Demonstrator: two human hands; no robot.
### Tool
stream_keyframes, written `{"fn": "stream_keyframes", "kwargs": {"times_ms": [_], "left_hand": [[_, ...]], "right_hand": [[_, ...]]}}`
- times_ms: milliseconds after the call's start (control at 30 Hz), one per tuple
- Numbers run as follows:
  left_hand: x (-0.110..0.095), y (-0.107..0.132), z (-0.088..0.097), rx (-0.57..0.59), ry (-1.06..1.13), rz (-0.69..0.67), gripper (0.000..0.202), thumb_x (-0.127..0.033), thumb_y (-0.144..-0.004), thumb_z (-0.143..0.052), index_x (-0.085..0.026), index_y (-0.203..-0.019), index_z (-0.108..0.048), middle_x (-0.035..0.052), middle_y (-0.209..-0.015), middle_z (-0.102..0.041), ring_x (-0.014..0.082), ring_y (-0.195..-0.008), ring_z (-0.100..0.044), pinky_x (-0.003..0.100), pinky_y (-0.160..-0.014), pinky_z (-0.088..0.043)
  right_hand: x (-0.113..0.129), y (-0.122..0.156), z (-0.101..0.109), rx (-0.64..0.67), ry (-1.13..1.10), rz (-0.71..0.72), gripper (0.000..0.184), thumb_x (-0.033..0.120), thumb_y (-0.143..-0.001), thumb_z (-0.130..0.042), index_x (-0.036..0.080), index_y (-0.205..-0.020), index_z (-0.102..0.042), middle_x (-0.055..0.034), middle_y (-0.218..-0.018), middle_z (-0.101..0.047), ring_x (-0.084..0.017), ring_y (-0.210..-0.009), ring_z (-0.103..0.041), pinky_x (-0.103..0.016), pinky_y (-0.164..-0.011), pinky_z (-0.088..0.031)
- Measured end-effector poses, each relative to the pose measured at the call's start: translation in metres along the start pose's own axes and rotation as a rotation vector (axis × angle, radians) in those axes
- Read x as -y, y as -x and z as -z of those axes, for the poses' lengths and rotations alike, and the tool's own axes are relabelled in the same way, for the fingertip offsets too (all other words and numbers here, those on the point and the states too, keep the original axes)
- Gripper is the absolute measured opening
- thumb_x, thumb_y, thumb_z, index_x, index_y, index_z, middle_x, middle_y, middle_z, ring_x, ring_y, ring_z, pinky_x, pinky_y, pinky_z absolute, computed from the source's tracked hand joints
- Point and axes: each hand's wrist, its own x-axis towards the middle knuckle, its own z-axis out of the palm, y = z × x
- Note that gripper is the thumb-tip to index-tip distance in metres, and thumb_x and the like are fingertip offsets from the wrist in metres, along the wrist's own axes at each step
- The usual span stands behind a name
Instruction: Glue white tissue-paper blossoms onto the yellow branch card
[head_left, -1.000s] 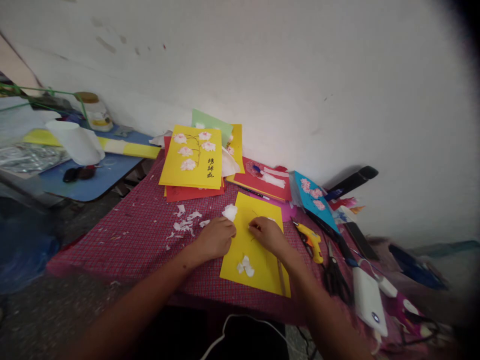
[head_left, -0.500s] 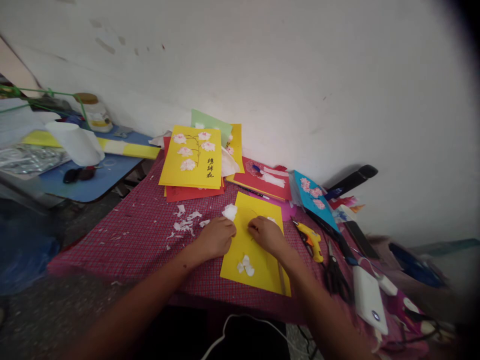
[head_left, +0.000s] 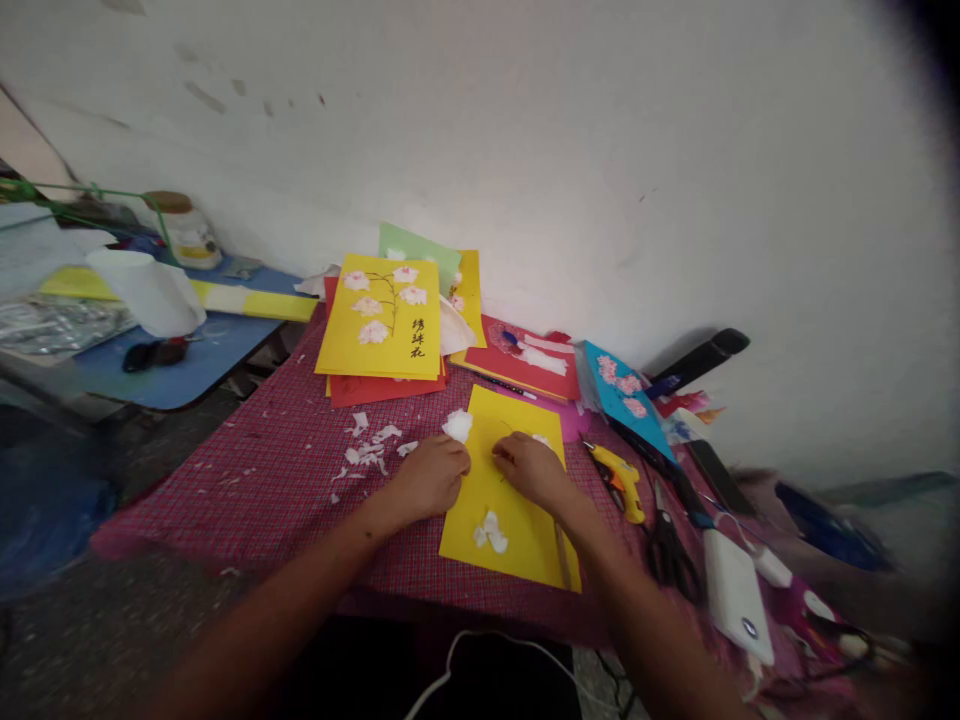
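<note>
Past both hands (head_left: 433, 475) (head_left: 529, 468), a card (head_left: 405, 325) (yellow) reads 绣球花.

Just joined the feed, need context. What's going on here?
Someone works over a yellow card: right hand over its middle, left hand at its left edge. Anything they hold is too small to tell. White paper pieces lie on the card's lower part; white scraps are scattered on the cloth to its left.
</note>
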Motion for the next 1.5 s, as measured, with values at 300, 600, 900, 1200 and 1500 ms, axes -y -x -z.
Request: {"fn": "stream_keyframes", "kwargs": {"times_ms": [300,600,900,1200,1500], "left_hand": [[-0.001,0.0,0.0,0.0,-0.01,0.0,0.013,-0.011,-0.082,-0.051,-0.017,-0.085,-0.062,0.0071,-0.09,-0.066,0.0223,-0.093,-0.057,0.035,-0.088,-0.044],[0.003,0.001,-0.005,-0.022,-0.007,0.002,0.013,-0.01,-0.081,-0.051,-0.018,-0.085,-0.061,0.0064,-0.091,-0.065,0.0224,-0.094,-0.057,0.035,-0.089,-0.043],[-0.001,0.0,0.0,-0.001,-0.001,0.008,0.015,-0.009,-0.081,-0.05,-0.017,-0.084,-0.062,0.0066,-0.09,-0.066,0.0222,-0.092,-0.057,0.035,-0.087,-0.044],[0.001,0.0,-0.002,-0.012,0.001,0.01,0.014,-0.009,-0.08,-0.051,-0.018,-0.084,-0.062,0.0063,-0.09,-0.066,0.0218,-0.093,-0.057,0.035,-0.088,-0.043],[0.0,0.001,0.0,-0.009,-0.002,0.006,0.013,-0.009,-0.081,-0.051,-0.018,-0.084,-0.061,0.0063,-0.09,-0.065,0.0215,-0.093,-0.056,0.034,-0.088,-0.043]], "right_hand": [[-0.007,0.015,-0.001,-0.048,-0.112,-0.05,0.033,0.021,-0.089,-0.052,0.019,-0.119,-0.065,-0.0085,-0.109,-0.071,-0.02,-0.098,-0.064,-0.026,-0.082,-0.044],[-0.003,0.013,-0.005,-0.065,-0.135,-0.048,0.034,0.018,-0.088,-0.053,0.02,-0.119,-0.066,-0.0076,-0.106,-0.071,-0.019,-0.095,-0.064,-0.027,-0.084,-0.044],[-0.007,0.005,-0.01,-0.045,-0.116,-0.028,0.031,0.026,-0.091,-0.054,0.024,-0.118,-0.068,-0.0066,-0.105,-0.072,-0.02,-0.094,-0.065,-0.028,-0.084,-0.044],[-0.008,0.003,-0.012,-0.055,-0.103,-0.039,0.024,0.027,-0.091,-0.056,0.022,-0.108,-0.071,-0.0066,-0.1,-0.073,-0.02,-0.091,-0.065,-0.027,-0.081,-0.044],[-0.002,0.012,-0.004,-0.07,-0.117,-0.025,0.034,0.024,-0.09,-0.056,0.023,-0.123,-0.065,-0.0068,-0.108,-0.069,-0.018,-0.094,-0.064,-0.027,-0.083,-0.045]]}}
